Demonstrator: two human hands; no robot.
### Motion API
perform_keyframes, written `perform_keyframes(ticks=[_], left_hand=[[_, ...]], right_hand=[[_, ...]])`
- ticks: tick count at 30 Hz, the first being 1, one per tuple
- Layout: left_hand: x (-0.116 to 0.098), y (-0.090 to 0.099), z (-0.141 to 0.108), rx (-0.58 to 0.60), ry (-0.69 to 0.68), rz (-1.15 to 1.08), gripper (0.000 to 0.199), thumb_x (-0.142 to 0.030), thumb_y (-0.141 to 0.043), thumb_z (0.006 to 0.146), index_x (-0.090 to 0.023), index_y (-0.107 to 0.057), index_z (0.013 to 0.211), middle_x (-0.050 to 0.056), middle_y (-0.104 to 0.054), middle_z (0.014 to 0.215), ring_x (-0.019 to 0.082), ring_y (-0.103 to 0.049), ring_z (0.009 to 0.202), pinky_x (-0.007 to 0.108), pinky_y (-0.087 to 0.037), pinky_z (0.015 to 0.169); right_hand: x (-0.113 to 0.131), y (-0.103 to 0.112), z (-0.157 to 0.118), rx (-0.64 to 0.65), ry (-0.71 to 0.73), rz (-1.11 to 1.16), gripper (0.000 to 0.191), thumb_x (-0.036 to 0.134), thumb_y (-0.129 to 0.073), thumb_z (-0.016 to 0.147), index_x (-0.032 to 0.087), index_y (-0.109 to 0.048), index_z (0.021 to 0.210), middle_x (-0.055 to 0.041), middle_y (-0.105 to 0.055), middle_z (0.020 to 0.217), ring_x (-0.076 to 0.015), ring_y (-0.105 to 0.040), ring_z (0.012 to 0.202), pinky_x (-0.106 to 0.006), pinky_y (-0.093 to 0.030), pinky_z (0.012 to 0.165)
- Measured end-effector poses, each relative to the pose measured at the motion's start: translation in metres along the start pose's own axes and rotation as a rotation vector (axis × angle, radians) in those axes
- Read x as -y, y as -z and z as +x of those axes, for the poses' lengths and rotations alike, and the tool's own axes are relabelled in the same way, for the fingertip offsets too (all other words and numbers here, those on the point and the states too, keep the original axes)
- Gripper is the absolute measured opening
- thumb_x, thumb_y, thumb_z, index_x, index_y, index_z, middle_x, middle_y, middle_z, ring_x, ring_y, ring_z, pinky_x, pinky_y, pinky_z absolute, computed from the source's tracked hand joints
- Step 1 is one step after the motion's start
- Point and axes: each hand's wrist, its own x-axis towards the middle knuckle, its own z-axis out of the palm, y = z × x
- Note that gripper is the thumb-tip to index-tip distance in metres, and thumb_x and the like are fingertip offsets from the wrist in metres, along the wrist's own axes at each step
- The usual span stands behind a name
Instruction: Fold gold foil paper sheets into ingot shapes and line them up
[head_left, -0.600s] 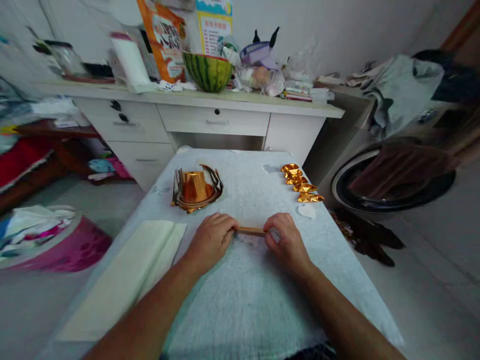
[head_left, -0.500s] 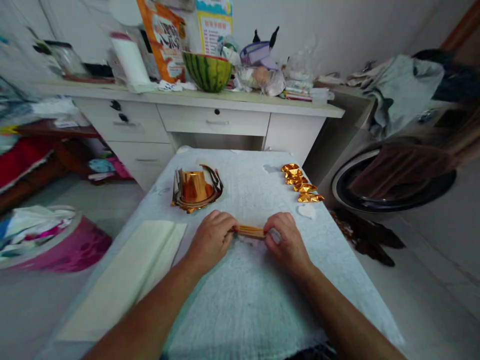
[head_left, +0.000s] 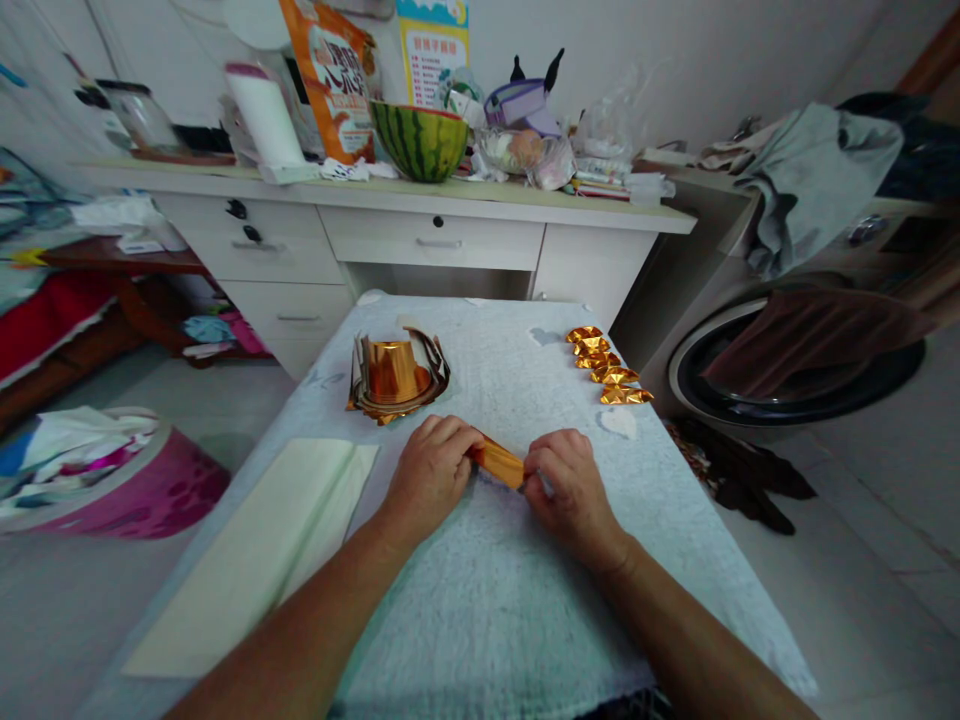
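Between my two hands a small folded strip of gold foil paper [head_left: 500,462] is stretched just above the cloth-covered table [head_left: 480,590]. My left hand [head_left: 435,465] pinches its left end, thumb against fingers. At its right end my right hand [head_left: 566,488] is closed in a pinch, the fingertips partly hiding the strip. Beyond my left hand lies a curled stack of gold foil sheets [head_left: 396,375]. Several folded gold foil pieces [head_left: 611,368] sit in a row at the table's far right. A pale folded paper [head_left: 247,550] lies by my left forearm.
A white counter [head_left: 431,240] behind the table bears a watermelon half [head_left: 418,142], an orange snack bag [head_left: 334,85] and plastic bags. To the right stands a washing machine [head_left: 720,235] with clothes over it. A pink bin [head_left: 161,490] is on the left floor.
The foil strip has turned, its shiny gold face now showing and its right end tilted lower. My right hand has shifted slightly down with it. The view has moved a little.
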Motion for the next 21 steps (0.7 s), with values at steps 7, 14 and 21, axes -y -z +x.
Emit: perform_keyframes(ticks=[7,14,21], left_hand=[[-0.013,0.000,-0.005,0.125,-0.098,-0.083,0.017,-0.007,-0.056,0.076,-0.021,-0.058,0.086,0.002,-0.059,0.093,0.020,-0.050,0.091,0.034,-0.041,0.082],[-0.009,0.000,-0.009,0.162,-0.115,-0.140,0.021,-0.002,-0.049,0.076,-0.020,-0.055,0.082,0.000,-0.061,0.085,0.016,-0.054,0.083,0.029,-0.043,0.076],[-0.007,0.000,-0.010,0.133,-0.135,-0.158,0.022,0.000,-0.049,0.075,-0.020,-0.055,0.081,0.001,-0.063,0.087,0.016,-0.057,0.087,0.029,-0.045,0.078]], right_hand=[[0.003,-0.004,0.000,0.143,-0.012,-0.081,0.021,0.002,-0.050,0.070,0.019,-0.054,0.081,-0.0041,-0.055,0.086,-0.0212,-0.044,0.087,-0.037,-0.035,0.079],[-0.002,-0.009,-0.002,0.146,-0.074,-0.045,0.036,0.000,-0.048,0.066,0.018,-0.055,0.096,-0.0073,-0.056,0.096,-0.0235,-0.047,0.092,-0.038,-0.040,0.081],[-0.012,-0.008,-0.006,0.084,-0.084,0.139,0.040,-0.002,-0.042,0.073,0.022,-0.057,0.102,-0.0058,-0.058,0.111,-0.0183,-0.058,0.099,-0.032,-0.049,0.085]])
